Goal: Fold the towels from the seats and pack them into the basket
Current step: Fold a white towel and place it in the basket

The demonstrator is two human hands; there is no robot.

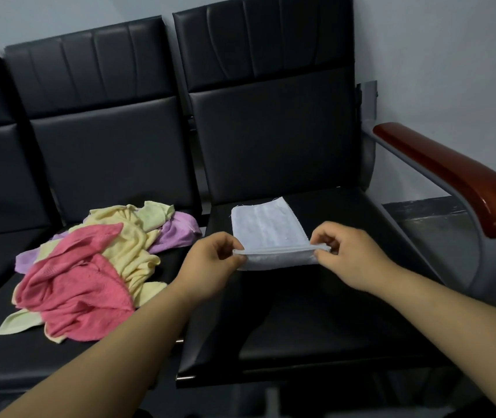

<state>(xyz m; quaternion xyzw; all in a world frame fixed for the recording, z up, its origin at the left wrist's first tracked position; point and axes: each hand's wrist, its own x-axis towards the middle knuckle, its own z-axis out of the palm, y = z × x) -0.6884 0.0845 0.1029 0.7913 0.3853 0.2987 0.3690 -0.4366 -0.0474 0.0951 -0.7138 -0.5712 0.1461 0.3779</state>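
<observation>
Middle seat: black upholstered cushion carrying a loose, unfolded heap of towels. The pink towel lies on top at the near side. The yellow towel is crumpled behind and beneath it. The purple towel shows at the far right edge of the heap and again at its left edge.

Left hand: positioned over the gap between the middle and right seats. Thumb and curled fingers pinch the near left corner of the white towel.

White towel: lies on the right seat, far half flat on the cushion. The near edge is doubled over and raised slightly off the cushion, stretched taut between the two hands.

Right hand: pinches the near right corner of the white towel, fingers curled. The hands are apart, one at each end of the folded edge.

Right of the seat: a red-brown armrest on a grey frame, with a pale wall behind.
</observation>
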